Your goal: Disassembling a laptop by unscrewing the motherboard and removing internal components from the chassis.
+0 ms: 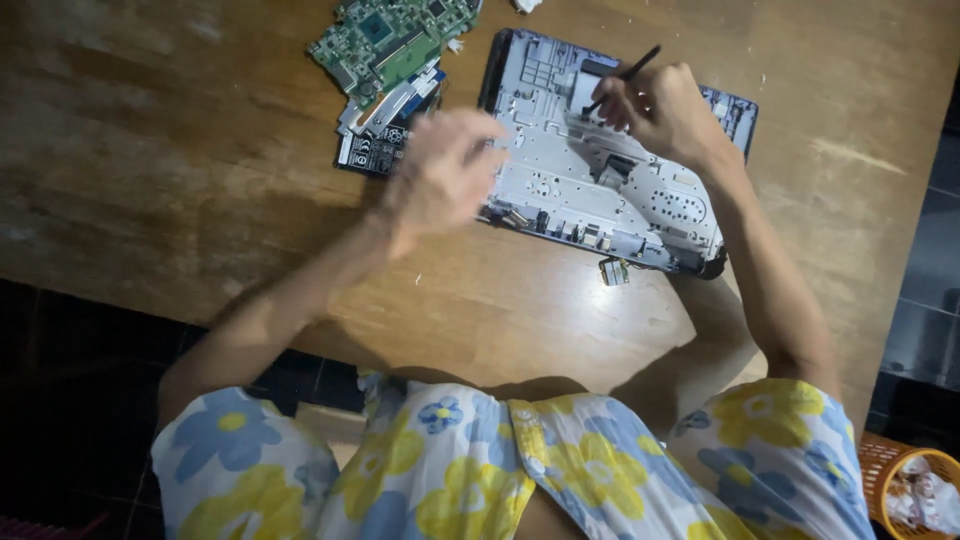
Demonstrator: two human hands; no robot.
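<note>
We are looking down on a worn wooden desk point(200, 150) in dim light, with dark floor tiles beyond its near and right edges. Toward the far edge, right of the middle, lies an opened laptop chassis point(590, 170), its pale metal inner frame facing up. Our right hand point(665, 110) is clamped around a slim black tool point(625, 75), whose tip rests on the frame near the chassis's far side. Our left hand point(440, 180) hovers at the chassis's left edge; it is blurred, with the fingers loosely apart and nothing in them that we can see.

Just left of the chassis a green circuit board point(395, 35) is stacked on other removed parts. A small loose component point(613, 270) lies on the desk by the chassis's near edge.

In our judgement the tool tip could slip and gouge the frame, since the left hand is not steadying the chassis. The loose component could be brushed off the desk.

An orange basket point(890, 465) on the floor at the lower right holds crumpled white scraps.
</note>
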